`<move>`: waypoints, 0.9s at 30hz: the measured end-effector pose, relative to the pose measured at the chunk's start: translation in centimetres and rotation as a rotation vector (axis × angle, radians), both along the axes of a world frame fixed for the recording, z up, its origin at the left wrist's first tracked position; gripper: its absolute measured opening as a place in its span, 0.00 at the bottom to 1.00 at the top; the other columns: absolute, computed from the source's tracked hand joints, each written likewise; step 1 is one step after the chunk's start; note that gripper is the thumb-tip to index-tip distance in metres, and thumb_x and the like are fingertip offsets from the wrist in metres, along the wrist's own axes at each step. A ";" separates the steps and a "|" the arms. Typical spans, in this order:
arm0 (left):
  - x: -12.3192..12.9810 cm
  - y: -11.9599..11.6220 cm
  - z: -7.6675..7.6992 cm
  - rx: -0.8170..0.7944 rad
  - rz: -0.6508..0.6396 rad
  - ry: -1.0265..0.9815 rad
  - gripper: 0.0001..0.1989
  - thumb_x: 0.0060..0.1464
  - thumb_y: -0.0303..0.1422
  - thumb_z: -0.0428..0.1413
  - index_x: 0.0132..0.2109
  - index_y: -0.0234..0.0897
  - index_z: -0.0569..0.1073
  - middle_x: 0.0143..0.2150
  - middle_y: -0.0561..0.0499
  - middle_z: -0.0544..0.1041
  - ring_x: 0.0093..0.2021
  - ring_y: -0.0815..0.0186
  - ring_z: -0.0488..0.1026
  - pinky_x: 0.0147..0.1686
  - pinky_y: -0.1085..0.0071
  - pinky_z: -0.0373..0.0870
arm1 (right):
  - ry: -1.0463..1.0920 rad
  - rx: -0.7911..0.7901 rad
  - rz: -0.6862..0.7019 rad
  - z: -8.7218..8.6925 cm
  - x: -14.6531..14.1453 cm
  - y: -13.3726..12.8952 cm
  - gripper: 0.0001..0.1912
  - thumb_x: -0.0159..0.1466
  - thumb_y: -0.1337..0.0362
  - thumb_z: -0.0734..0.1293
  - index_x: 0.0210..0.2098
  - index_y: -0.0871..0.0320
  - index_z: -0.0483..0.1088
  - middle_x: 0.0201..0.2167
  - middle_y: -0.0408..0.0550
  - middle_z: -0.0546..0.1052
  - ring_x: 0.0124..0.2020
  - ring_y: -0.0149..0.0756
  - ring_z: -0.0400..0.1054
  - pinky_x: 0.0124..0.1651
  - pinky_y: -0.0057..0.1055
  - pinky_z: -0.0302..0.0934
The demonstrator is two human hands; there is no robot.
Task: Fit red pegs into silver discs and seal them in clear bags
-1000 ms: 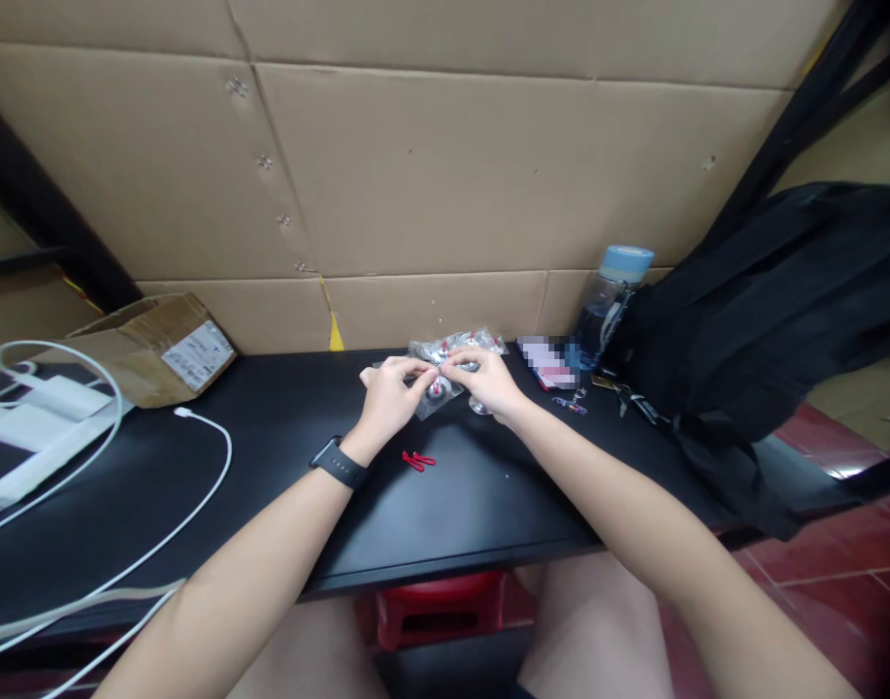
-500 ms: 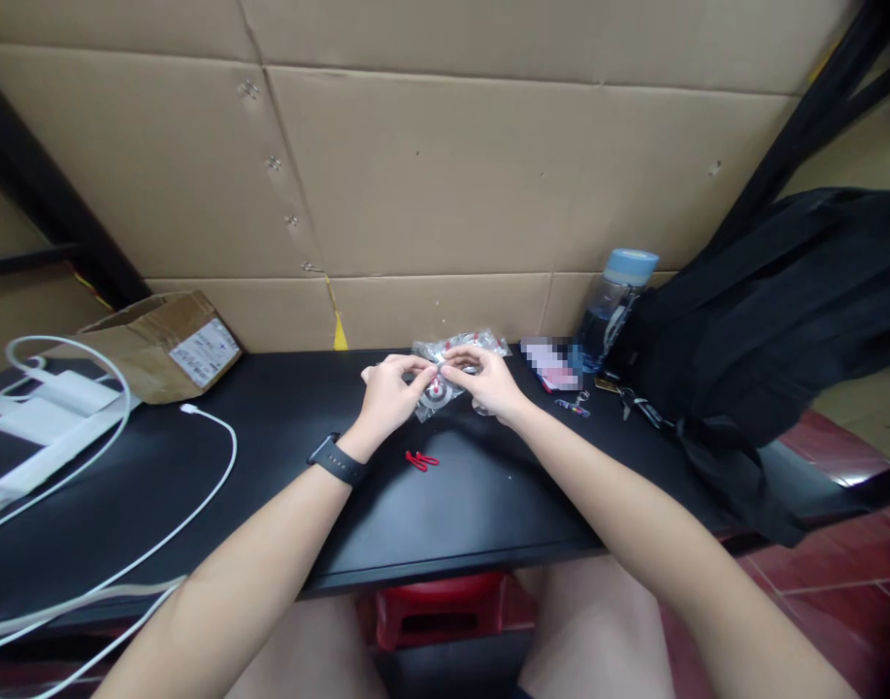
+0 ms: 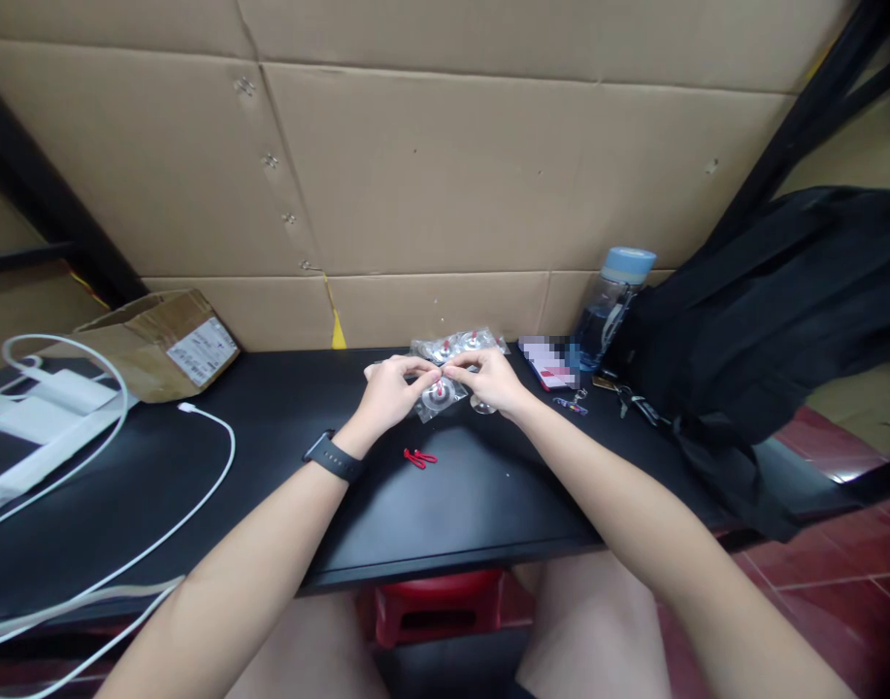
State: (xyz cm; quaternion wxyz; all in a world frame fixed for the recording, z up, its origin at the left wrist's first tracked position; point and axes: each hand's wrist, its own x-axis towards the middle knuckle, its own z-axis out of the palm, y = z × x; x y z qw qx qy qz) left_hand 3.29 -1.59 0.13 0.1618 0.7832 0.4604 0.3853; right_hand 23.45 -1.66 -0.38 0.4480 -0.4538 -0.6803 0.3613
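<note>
Over the black tabletop, my left hand and my right hand meet thumb to thumb, fingers pinched. Between their fingertips is the upper edge of a small clear plastic bag. Inside it shows a round grey disc with a red bit at its middle. Just behind, more clear bags hold similar shiny round pieces with red parts. Under my right hand a clear round piece is partly covered. Closer to me lies a looped red cord. My fingers hide part of the bag's top.
On the left are an opened cardboard box, a white power strip and a white cable. To the right stand a phone, keys, a water bottle and a black backpack. Cardboard walls the back.
Both hands stay together at the bag, with only a slight shift of the fingers. More of the bags behind shows between them. The whole view has moved a little.
</note>
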 end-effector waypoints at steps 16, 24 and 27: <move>-1.4 2.4 -2.4 -0.300 -0.180 -0.088 0.20 0.51 0.47 0.66 0.46 0.39 0.83 0.44 0.46 0.85 0.46 0.51 0.81 0.47 0.61 0.74 | -0.129 0.207 0.021 -0.2 1.6 1.9 0.09 0.63 0.61 0.68 0.30 0.60 0.76 0.30 0.47 0.81 0.35 0.38 0.74 0.44 0.33 0.64; -1.0 2.4 -2.2 -0.331 -0.186 -0.353 0.25 0.53 0.50 0.65 0.48 0.33 0.83 0.48 0.40 0.84 0.50 0.50 0.80 0.51 0.59 0.75 | 0.025 0.178 -0.013 -0.4 1.8 2.1 0.07 0.60 0.61 0.70 0.31 0.59 0.74 0.27 0.46 0.79 0.31 0.37 0.74 0.40 0.33 0.64; -0.8 2.4 -2.3 -0.343 -0.165 -0.394 0.27 0.55 0.54 0.62 0.45 0.33 0.84 0.45 0.42 0.85 0.46 0.51 0.81 0.49 0.60 0.75 | 0.035 0.162 -0.012 -0.4 1.8 2.1 0.07 0.59 0.61 0.70 0.31 0.59 0.74 0.28 0.47 0.79 0.32 0.38 0.74 0.41 0.33 0.65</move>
